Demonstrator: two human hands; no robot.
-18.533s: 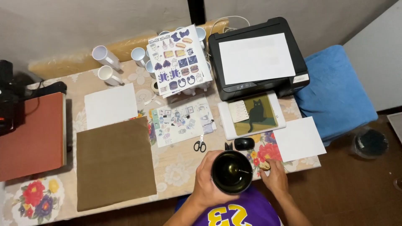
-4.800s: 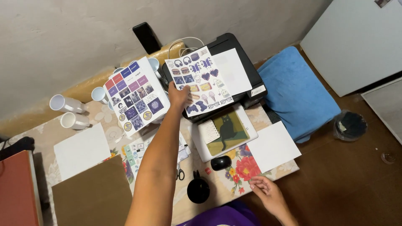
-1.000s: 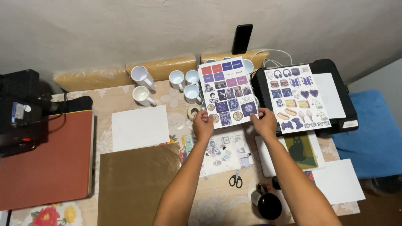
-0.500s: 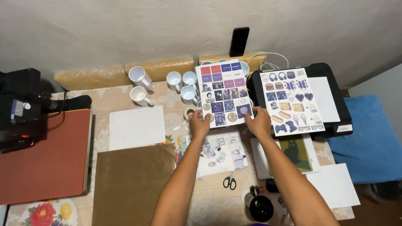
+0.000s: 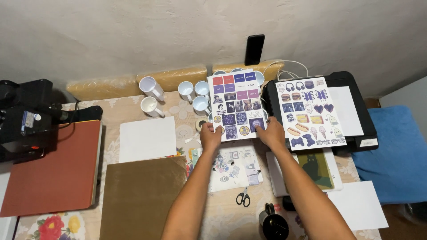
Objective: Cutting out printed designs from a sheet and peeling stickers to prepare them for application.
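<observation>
Seen from above a cluttered worktable (image 5: 187, 106) covered with a pale patterned cloth. Both hands raised over the middle of it, gripping one printed sheet (image 5: 236, 105) of small purple, red and dark square designs by its bottom edge: left hand (image 5: 211, 136) pinching the lower left corner, right hand (image 5: 271, 134) pinching the lower right corner, thumbs on the printed face. Hands set apart by the width of the sheet.

Behind the sheet, a cluster of white mugs (image 5: 194, 95), some lying on their sides. To the right, a black printer (image 5: 356, 106) with a second sheet (image 5: 308, 112) of cartoon drawings lying on its lid. Below the hands, a third printed sheet (image 5: 233, 166) flat on the table, small scissors (image 5: 243, 197) just beside its lower edge, and a black mug (image 5: 272, 224) near the bottom. To the left, a blank white paper (image 5: 147, 139), a brown sheet (image 5: 140, 195), and a heat press (image 5: 44, 155) with a reddish-brown pad. Black phone (image 5: 254, 49) propped upright against the wall.
</observation>
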